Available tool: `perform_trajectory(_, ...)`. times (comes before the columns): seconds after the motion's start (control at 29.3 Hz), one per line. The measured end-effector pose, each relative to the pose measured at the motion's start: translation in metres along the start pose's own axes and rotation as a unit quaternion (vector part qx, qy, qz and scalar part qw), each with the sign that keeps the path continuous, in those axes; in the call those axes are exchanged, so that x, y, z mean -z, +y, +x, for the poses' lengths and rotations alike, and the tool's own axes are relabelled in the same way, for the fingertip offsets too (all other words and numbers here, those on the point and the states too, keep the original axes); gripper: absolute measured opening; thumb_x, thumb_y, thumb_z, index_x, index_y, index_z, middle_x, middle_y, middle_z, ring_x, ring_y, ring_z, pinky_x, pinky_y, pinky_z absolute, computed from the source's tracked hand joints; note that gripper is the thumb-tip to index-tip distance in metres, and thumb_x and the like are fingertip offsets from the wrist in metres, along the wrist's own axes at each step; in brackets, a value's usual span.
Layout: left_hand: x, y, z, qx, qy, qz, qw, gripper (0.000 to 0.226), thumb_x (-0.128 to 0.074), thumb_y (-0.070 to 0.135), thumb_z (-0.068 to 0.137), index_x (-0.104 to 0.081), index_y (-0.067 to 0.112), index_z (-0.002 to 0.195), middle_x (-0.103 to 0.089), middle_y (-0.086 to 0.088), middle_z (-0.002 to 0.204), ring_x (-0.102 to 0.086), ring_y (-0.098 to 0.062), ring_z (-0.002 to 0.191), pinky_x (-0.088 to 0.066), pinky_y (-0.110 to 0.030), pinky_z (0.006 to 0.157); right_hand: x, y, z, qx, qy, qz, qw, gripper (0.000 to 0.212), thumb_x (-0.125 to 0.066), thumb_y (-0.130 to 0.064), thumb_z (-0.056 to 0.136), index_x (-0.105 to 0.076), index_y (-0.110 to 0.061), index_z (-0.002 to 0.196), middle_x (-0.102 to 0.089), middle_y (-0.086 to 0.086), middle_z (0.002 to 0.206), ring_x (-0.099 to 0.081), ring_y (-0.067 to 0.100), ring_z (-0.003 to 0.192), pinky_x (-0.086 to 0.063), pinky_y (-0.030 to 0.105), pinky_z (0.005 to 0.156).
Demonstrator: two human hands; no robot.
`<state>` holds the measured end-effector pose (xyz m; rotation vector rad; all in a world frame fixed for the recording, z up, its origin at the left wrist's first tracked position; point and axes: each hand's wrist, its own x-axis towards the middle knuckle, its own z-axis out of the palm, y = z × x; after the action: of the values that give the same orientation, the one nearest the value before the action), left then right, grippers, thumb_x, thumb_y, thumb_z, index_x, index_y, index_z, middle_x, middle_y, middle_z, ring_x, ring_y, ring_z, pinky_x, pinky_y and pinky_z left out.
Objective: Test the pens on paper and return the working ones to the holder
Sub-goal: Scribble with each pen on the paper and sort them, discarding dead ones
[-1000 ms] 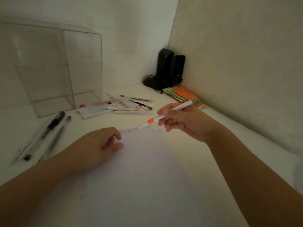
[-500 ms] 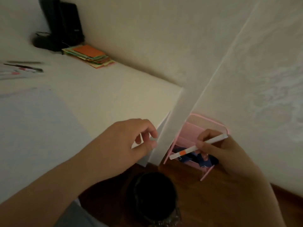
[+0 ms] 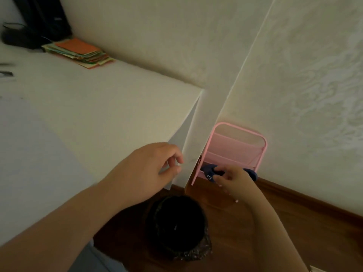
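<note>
Dim walls frame a white surface [image 3: 102,107] whose near right corner the left hand [image 3: 149,169], fingers loosely curled, touches. Beyond the edge, the right hand [image 3: 233,178] reaches into a pink rack [image 3: 238,146] on the floor; whether it pinches anything cannot be told. No pen shows clearly, so testing looks unfinished.

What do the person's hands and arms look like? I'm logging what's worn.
Both forearms are bare, with no sleeves, gloves, watch or rings visible on the left hand or right hand. A bit of grey garment shows at the bottom edge.
</note>
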<state>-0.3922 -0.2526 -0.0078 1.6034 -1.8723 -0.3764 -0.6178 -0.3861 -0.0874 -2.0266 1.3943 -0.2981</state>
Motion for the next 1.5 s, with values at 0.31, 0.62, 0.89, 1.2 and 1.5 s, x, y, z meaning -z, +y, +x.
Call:
perform_trajectory(0.31, 0.129, -0.041, -0.033, 0.077, 0.109, 0.066, 0.989, 0.005, -0.057, 0.031, 0.083, -0.058, 0.036, 0.084, -0.055, 0.021, 0.095, -0.053, 0.002, 0.083, -0.04, -0.007, 0.07, 0.006, -0.21, 0.002, 0.322, -0.08, 0.112, 0.937, 0.012, -0.061, -0.032, 0.084, -0.067, -0.03, 0.095, -0.066, -0.002, 0.072, -0.06, 0.023, 0.069, -0.05, 0.033, 0.066)
perform_trajectory(0.62, 0.208, -0.14, -0.157, 0.263, 0.162, 0.11, 0.945, 0.048, -0.049, 0.076, 0.058, -0.051, 0.047, 0.096, -0.055, 0.027, 0.1, -0.054, 0.001, 0.087, -0.038, -0.006, 0.071, -0.11, -0.368, 0.046, 0.445, -0.233, -0.038, 0.864, 0.013, -0.058, -0.038, 0.087, -0.065, -0.035, 0.097, -0.062, -0.013, 0.079, -0.053, 0.001, 0.07, -0.042, 0.014, 0.063)
perform_trajectory(0.89, 0.228, -0.193, -0.19, 0.282, 0.087, 0.141, 0.945, 0.066, -0.041, 0.087, 0.051, -0.049, 0.05, 0.105, -0.039, 0.036, 0.113, -0.036, 0.007, 0.11, -0.029, -0.019, 0.1, -0.195, -0.447, 0.104, 0.46, -0.149, -0.1, 0.869, 0.014, -0.057, -0.026, 0.088, -0.061, -0.03, 0.101, -0.056, -0.009, 0.099, -0.051, 0.007, 0.085, -0.039, 0.014, 0.068)
perform_trajectory(1.2, 0.253, -0.22, -0.173, 0.305, 0.078, 0.139, 0.939, 0.04, -0.056, 0.061, 0.069, -0.061, 0.032, 0.096, -0.052, 0.016, 0.089, -0.049, 0.0, 0.088, -0.04, -0.024, 0.085, -0.237, -0.467, 0.139, 0.533, -0.028, -0.208, 0.82, 0.028, -0.048, -0.021, 0.092, -0.056, -0.021, 0.118, -0.05, 0.003, 0.121, -0.044, 0.021, 0.112, -0.04, 0.032, 0.091)
perform_trajectory(1.5, 0.236, -0.233, -0.147, 0.316, 0.143, 0.19, 0.919, 0.026, -0.054, 0.051, 0.08, -0.036, 0.036, 0.069, -0.049, 0.014, 0.069, -0.044, 0.0, 0.063, -0.031, -0.015, 0.057, -0.21, -0.471, 0.111, 0.546, -0.016, -0.03, 0.837, 0.015, -0.046, -0.024, 0.095, -0.059, -0.019, 0.101, -0.065, -0.005, 0.09, -0.058, 0.012, 0.085, -0.045, 0.025, 0.073)
